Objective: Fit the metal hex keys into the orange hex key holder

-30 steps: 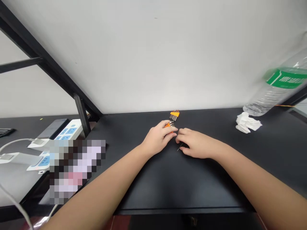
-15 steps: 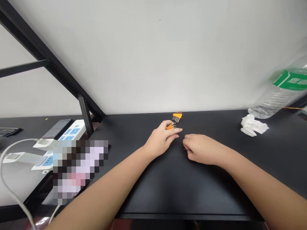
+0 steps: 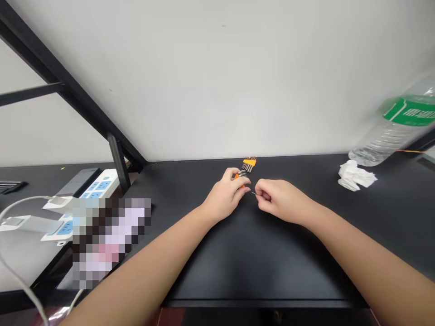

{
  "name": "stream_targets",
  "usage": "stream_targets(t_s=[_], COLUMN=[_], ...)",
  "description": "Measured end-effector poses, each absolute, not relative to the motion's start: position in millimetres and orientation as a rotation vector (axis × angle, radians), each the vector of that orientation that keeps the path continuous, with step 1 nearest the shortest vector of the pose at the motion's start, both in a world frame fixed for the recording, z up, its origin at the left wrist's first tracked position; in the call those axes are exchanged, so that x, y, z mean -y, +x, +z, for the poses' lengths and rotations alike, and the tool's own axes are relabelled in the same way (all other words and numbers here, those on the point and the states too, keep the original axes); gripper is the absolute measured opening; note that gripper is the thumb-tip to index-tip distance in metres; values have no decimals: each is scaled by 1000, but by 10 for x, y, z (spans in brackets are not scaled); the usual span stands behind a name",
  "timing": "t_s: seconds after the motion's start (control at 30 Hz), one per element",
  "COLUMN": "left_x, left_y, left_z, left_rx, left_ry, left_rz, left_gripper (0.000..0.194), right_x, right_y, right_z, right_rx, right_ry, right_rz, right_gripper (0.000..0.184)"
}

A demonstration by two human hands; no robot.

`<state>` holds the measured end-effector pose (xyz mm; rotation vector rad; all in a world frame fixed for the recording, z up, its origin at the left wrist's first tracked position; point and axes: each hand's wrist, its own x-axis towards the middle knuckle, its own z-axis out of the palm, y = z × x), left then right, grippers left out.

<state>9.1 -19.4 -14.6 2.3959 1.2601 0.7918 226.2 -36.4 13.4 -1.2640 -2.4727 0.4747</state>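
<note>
My left hand (image 3: 223, 195) is closed around an orange hex key holder (image 3: 237, 175), and several bent metal key ends stick out at its top. Part of this holder is hidden by the fingers. Close by on the right, my right hand (image 3: 280, 199) pinches a thin metal hex key (image 3: 253, 193), whose tip points toward the left fingertips; most of it is covered by the hand. Just behind the left hand, a second orange holder (image 3: 249, 162) with several metal keys in it lies on the black table (image 3: 244, 262).
A clear bottle with a green label (image 3: 384, 136) and a crumpled white tissue (image 3: 355, 175) are at the right. To the left are a black metal frame (image 3: 117, 158), a white power strip (image 3: 102, 183) with plugs and cables, and a pixelated item (image 3: 115, 240). A pale wall rises behind.
My right hand has moved up and left, closer to my left hand. The hex key's tip now reaches toward the holder. My left hand has turned slightly, tilting the holder.
</note>
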Motion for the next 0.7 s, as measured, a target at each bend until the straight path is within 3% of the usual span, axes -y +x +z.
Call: stream_targets(t_s=[0.23,0.57,0.7], left_x=[219,211,202], left_y=[83,81,79], left_z=[-114,-128,-158], left_rx=[-1078,-989,-1001], left_ry=[2446,2426,2398], left_rz=[828,864,914], left_gripper=[42,43,53], right_x=[347,334,319], right_y=[2260,2277,2282], right_z=[112,117,102], right_rx=[2467,2451,2431], right_ry=[-1208,-1147,-1156], right_rz=[593,642,647], right_gripper=[10,15,15])
